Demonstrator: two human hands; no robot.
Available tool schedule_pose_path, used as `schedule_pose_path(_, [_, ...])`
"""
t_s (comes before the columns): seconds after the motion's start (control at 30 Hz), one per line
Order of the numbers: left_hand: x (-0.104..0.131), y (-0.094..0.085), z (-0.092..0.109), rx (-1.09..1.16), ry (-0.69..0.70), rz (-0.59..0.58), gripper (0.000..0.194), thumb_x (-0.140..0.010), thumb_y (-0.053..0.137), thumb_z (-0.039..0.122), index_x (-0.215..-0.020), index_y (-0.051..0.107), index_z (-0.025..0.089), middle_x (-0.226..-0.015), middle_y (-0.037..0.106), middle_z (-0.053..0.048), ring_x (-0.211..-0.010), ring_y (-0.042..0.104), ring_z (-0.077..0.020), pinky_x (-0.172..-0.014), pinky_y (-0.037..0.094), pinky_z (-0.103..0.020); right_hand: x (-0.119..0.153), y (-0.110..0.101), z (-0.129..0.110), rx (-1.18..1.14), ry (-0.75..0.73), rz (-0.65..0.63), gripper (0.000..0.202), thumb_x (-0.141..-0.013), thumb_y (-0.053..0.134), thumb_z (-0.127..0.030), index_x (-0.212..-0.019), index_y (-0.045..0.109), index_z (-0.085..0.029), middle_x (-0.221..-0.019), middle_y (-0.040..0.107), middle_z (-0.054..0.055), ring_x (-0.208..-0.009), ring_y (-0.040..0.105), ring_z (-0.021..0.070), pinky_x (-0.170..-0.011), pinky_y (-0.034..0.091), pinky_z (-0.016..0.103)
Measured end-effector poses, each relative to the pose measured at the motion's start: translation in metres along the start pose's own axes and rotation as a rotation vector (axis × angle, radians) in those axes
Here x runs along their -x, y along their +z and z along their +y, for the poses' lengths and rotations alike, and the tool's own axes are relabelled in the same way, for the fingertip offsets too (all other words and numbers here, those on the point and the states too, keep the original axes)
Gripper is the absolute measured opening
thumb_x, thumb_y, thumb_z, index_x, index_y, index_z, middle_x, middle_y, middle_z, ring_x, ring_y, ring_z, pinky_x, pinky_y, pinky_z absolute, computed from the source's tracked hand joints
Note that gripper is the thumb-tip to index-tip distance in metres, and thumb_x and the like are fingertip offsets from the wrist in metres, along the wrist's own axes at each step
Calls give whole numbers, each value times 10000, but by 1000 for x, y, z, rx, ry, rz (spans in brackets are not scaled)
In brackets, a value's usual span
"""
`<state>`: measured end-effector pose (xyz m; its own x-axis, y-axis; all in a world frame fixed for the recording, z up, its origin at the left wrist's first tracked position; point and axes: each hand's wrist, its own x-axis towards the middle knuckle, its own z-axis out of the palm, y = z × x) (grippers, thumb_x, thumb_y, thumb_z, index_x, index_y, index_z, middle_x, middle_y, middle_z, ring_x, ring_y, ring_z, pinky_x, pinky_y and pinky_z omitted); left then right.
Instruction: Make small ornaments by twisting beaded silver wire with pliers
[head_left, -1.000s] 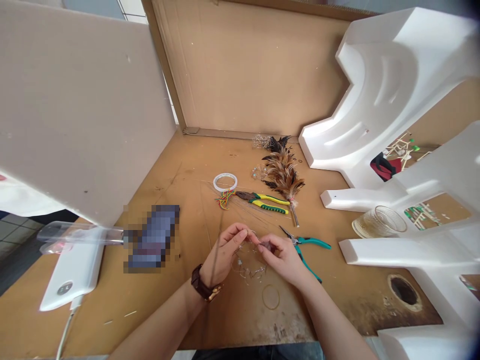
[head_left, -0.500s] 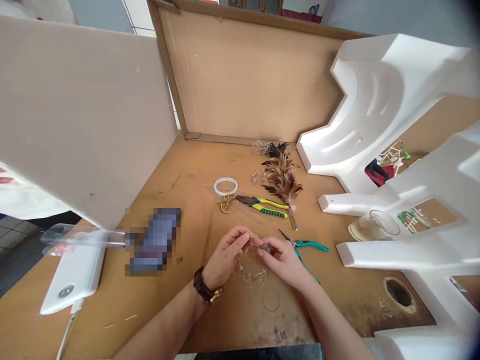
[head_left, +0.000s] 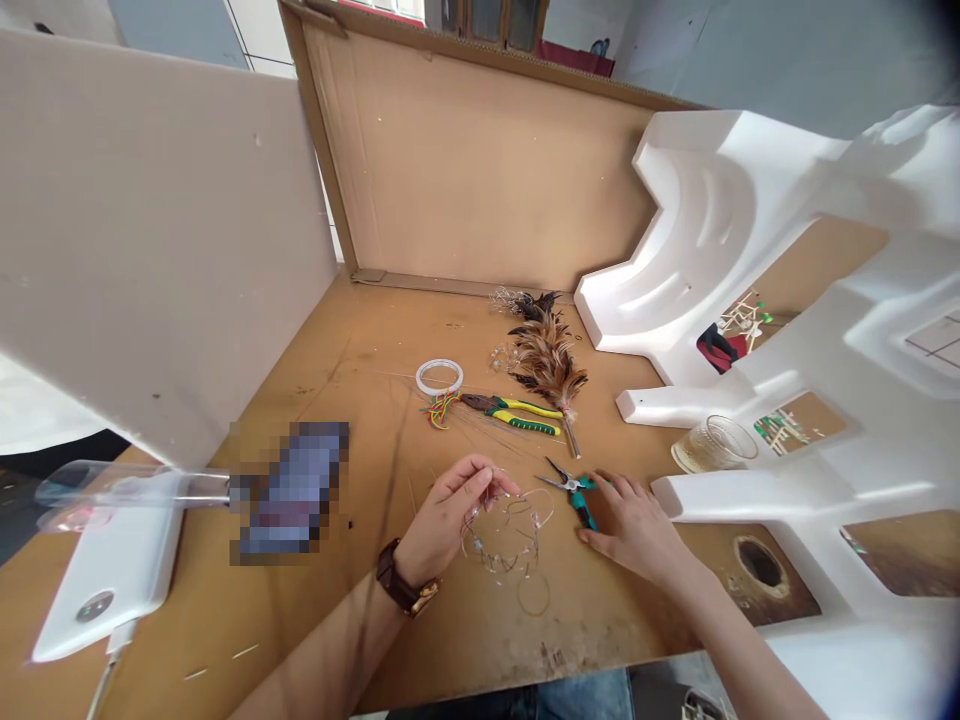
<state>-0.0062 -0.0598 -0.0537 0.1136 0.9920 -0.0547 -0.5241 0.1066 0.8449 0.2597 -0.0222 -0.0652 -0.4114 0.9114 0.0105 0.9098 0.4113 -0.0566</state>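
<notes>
While the left hand (head_left: 448, 510) pinches a beaded wire (head_left: 478, 544), the right hand (head_left: 636, 525), spread, touches teal pliers (head_left: 574, 485).
Yellow pliers (head_left: 511, 412) lie beyond, on the worktop (head_left: 405, 315).

The beaded wire (head_left: 495, 566) at my left fingers (head_left: 475, 485) is silvery; the near pliers (head_left: 574, 485) at my right fingers (head_left: 598, 484) are teal-handled; the other pliers (head_left: 498, 408) are yellow and green; the counter (head_left: 202, 600) is tan; the feather duster (head_left: 551, 350), mottled brown and black.

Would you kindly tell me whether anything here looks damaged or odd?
Yes, the tabletop looks worn: dark, blotchy marks show at its near edge, and more discoloration surrounds the round hole at right, while most of the surface is plainer brown.
</notes>
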Motion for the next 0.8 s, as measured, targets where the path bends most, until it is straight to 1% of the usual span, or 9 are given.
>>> schedule_pose_path(0.1, [1, 2, 3, 68, -42, 10, 157, -803, 591, 306, -769, 542, 162, -725, 632, -4, -668, 507, -89, -626, 371, -198, 3, 5, -9, 112, 5, -46, 646, -715, 553, -435, -1281, 429, -150, -1204, 520, 154, -1052, 484, 308, -855, 370, 398])
schedule_pose_path(0.2, [2, 2, 5, 107, -44, 10, 148, -808, 588, 296, -769, 545, 159, -705, 608, 4, -653, 499, -81, -619, 373, -187, 1, 5, -21, 211, 17, -80, 570, -704, 554, -321, -1237, 454, -145, -1051, 574, 148, -924, 530, 288, -754, 376, 353])
schedule_pose_path(0.3, [2, 2, 6, 109, -29, -6, 149, -816, 577, 287, -759, 549, 152, -699, 597, -1, -649, 492, -80, -621, 373, -186, -3, 2, -23, 233, 44, -111, 363, -730, 502, -221, -1086, 530, -157, -909, 589, 120, -816, 557, 254, -651, 357, 308])
schedule_pose_path(0.37, [2, 3, 7, 98, -28, -25, 155, -821, 570, 286, -753, 552, 148, -700, 593, -4, -641, 485, -79, -619, 371, -189, -5, -5, -18, 179, 77, -133, 225, -754, 470, -211, -956, 556, -163, -850, 585, 100, -768, 567, 235, -614, 346, 295])
schedule_pose_path(0.47, [3, 4, 10, 73, -44, -38, 167, -813, 578, 301, -753, 551, 148, -692, 594, -4, -632, 481, -81, -616, 365, -198, -2, -28, -10, -2, 76, -177, 191, -717, 502, -222, -897, 541, -170, -848, 581, 72, -720, 563, 199, -626, 363, 287])
schedule_pose_path(0.57, [4, 6, 11, 7, -65, -49, 185, -800, 589, 318, -737, 550, 149, -675, 598, -3, -626, 481, -86, -620, 360, -208, 5, -63, -9, -205, -73, -198, 289, -683, 487, -155, -966, 534, -196, -886, 593, 31, -748, 548, 170, -715, 385, 289])
schedule_pose_path(0.63, [4, 6, 11, -43, -69, -71, 185, -806, 579, 319, -734, 550, 151, -675, 600, -2, -630, 484, -92, -631, 361, -218, 9, -87, -14, -256, -128, -229, 354, -657, 481, -131, -995, 538, -223, -877, 607, 6, -725, 543, 163, -711, 393, 288])
schedule_pose_path(0.7, [5, 5, 10, -87, -66, -95, 178, -819, 560, 314, -743, 547, 153, -683, 604, -3, -637, 485, -96, -641, 360, -224, 12, -104, -20, -281, -179, -265, 426, -633, 492, -116, -1040, 541, -233, -915, 614, 7, -767, 555, 169, -709, 401, 283])
schedule_pose_path(0.8, [5, 4, 9, -134, -62, -130, 174, -833, 540, 314, -757, 537, 157, -687, 611, -4, -637, 480, -99, -640, 353, -225, 11, -115, -28, -250, -236, -287, 446, -608, 512, -108, -1034, 562, -230, -896, 623, 15, -781, 563, 180, -680, 407, 277])
